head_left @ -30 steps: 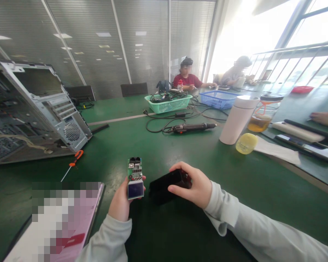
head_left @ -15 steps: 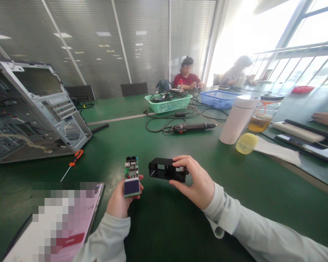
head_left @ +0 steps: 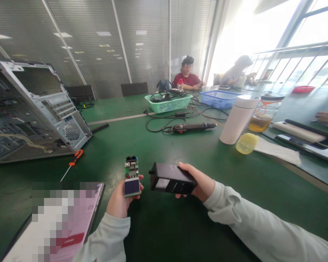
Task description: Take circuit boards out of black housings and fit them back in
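Note:
In my left hand point(head_left: 119, 199) lies a green circuit board point(head_left: 132, 170) with a small dark display screen point(head_left: 132, 187) at its near end and two black sockets at its far end. The fingers wrap round the board from below and the right side. My right hand point(head_left: 199, 182) grips a black plastic housing point(head_left: 172, 177) by its right end, thumb on top and fingertips showing beneath. A clear window and small markings show on the side of the housing facing me. Board and housing are apart, side by side above the green table.
An opened computer case point(head_left: 71, 127) stands at left, with an orange-handled screwdriver point(head_left: 75, 160) and a pink-covered pad point(head_left: 79, 218) nearer me. Ahead lie an electric screwdriver point(head_left: 194, 127) and a green basket point(head_left: 169, 104) of cables. A white tumbler point(head_left: 237, 120) stands right. Two people sit far back.
My right hand has turned the black housing over, so its windowed, marked face shows instead of its open hollow side. My left hand and the circuit board have stayed put.

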The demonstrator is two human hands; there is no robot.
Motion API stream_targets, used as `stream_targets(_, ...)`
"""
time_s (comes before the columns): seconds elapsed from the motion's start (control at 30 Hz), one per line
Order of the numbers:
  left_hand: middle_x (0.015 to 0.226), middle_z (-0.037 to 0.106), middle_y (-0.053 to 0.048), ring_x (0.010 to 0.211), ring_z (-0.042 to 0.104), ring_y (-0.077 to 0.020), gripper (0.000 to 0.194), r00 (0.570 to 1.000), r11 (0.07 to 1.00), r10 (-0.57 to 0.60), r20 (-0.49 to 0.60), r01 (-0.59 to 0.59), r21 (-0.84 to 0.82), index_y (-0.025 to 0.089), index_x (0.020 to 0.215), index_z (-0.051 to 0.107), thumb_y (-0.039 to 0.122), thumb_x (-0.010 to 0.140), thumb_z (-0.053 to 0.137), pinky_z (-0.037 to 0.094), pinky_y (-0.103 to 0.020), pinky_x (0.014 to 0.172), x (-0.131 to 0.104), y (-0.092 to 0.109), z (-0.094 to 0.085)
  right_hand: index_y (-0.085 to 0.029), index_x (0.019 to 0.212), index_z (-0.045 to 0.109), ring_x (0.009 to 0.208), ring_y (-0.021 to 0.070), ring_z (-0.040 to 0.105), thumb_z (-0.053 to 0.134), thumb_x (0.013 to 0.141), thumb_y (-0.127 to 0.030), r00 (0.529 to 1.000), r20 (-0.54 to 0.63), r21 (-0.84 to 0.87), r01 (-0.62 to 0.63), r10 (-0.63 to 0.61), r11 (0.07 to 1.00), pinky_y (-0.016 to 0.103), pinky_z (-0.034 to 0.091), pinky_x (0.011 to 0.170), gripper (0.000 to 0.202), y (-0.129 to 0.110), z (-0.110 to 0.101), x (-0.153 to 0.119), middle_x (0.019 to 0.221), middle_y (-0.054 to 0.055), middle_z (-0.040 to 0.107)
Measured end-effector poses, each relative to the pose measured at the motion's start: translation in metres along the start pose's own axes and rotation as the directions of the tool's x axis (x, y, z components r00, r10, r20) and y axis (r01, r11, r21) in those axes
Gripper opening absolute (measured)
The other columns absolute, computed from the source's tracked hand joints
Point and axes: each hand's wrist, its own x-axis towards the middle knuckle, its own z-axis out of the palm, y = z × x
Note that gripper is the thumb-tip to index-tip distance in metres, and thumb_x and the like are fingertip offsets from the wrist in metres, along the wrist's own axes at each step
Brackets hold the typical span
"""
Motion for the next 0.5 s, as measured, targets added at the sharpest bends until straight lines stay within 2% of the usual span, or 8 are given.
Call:
stream_targets(0.1, 0.05, 0.062, -0.005, 0.043, 0.056, -0.0173, 0.031, 1.0, 1.0, 0.002, -0.006, -0.002, -0.009, 0.012, 0.072, 0.069, 0.039, 0.069, 0.055, 0.04, -0.025, 0.038, 0.001, -0.001, -0.001, -0.013, 0.077, 0.06, 0.05, 0.0143, 0.059, 0.017, 0.092, -0.057, 0.962, 0.177, 0.075, -0.223, 0.207, 0.972, 0.019, 0.039, 0.045, 0.064, -0.003, 0.001, -0.004, 0.048, 0.002, 0.05)
stream_targets(0.2, 0.049, 0.062, -0.004, 0.043, 0.056, -0.0172, 0.031, 1.0, 1.0, 0.004, -0.012, -0.004, -0.012, 0.012, 0.072, 0.069, 0.038, 0.07, 0.054, 0.04, -0.025, 0.038, 0.002, -0.002, -0.001, -0.014, 0.082, 0.06, 0.046, 0.0119, 0.058, 0.003, 0.096, -0.053, 0.918, 0.276, 0.187, -0.341, 0.284, 0.921, 0.017, 0.04, 0.047, 0.071, -0.007, 0.003, -0.007, 0.043, 0.0, 0.048)
stream_targets(0.37, 0.048, 0.063, -0.004, 0.042, 0.056, -0.016, 0.031, 1.0, 1.0, 0.004, -0.015, -0.005, -0.023, 0.012, 0.07, 0.07, 0.038, 0.071, 0.054, 0.04, -0.024, 0.038, 0.001, -0.001, 0.0, -0.015, 0.08, 0.058, 0.044, 0.0129, 0.058, -0.007, 0.096, -0.055, 0.893, 0.356, 0.316, -0.393, 0.276, 0.863, 0.019, 0.041, 0.047, 0.078, -0.01, 0.006, -0.009, 0.04, 0.0, 0.047)
stream_targets(0.43, 0.049, 0.064, -0.004, 0.043, 0.056, -0.0154, 0.031, 1.0, 1.0, 0.006, -0.013, -0.006, -0.028, 0.011, 0.07, 0.071, 0.038, 0.072, 0.055, 0.04, -0.023, 0.038, -0.001, -0.001, 0.001, -0.016, 0.084, 0.057, 0.044, 0.0124, 0.058, -0.007, 0.096, -0.055, 0.886, 0.382, 0.319, -0.395, 0.265, 0.861, 0.019, 0.041, 0.048, 0.076, -0.008, 0.01, -0.012, 0.043, -0.001, 0.049)
stream_targets(0.5, 0.05, 0.065, -0.004, 0.045, 0.057, -0.0145, 0.032, 1.0, 0.999, 0.007, -0.01, -0.007, -0.032, 0.011, 0.071, 0.071, 0.038, 0.074, 0.055, 0.041, -0.021, 0.04, -0.003, -0.001, 0.001, -0.016, 0.088, 0.055, 0.048, 0.0117, 0.06, -0.004, 0.094, -0.062, 0.884, 0.396, 0.275, -0.371, 0.248, 0.887, 0.018, 0.041, 0.048, 0.075, -0.004, 0.015, -0.015, 0.049, 0.0, 0.053)
